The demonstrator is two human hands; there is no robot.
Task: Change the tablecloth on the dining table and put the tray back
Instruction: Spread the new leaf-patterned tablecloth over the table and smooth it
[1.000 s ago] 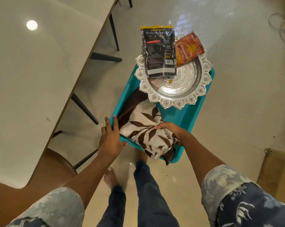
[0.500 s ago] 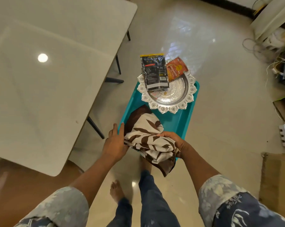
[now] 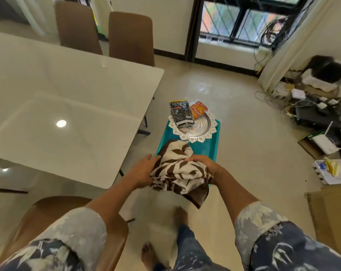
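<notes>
A teal tray (image 3: 210, 147) is held over the floor to the right of the bare white dining table (image 3: 71, 102). At its far end sits a silver ornate plate (image 3: 205, 130) with a black packet (image 3: 181, 113) and an orange packet (image 3: 198, 109). A bunched brown-and-white leaf-print tablecloth (image 3: 177, 171) lies on the tray's near end and hangs over its edge. My left hand (image 3: 144, 171) is against the cloth's left side at the tray edge. My right hand (image 3: 205, 165) grips the cloth from the right.
Two brown chairs (image 3: 130, 36) stand behind the table and another (image 3: 54, 212) is at my lower left. Cables, boxes and a router (image 3: 322, 141) clutter the floor at right. A cardboard box (image 3: 334, 216) is at the lower right. My bare feet (image 3: 180, 214) stand below the tray.
The view has tilted up, showing the room and window. The tray with the cloth stays in both hands, and more of the cloth hangs over the near edge.
</notes>
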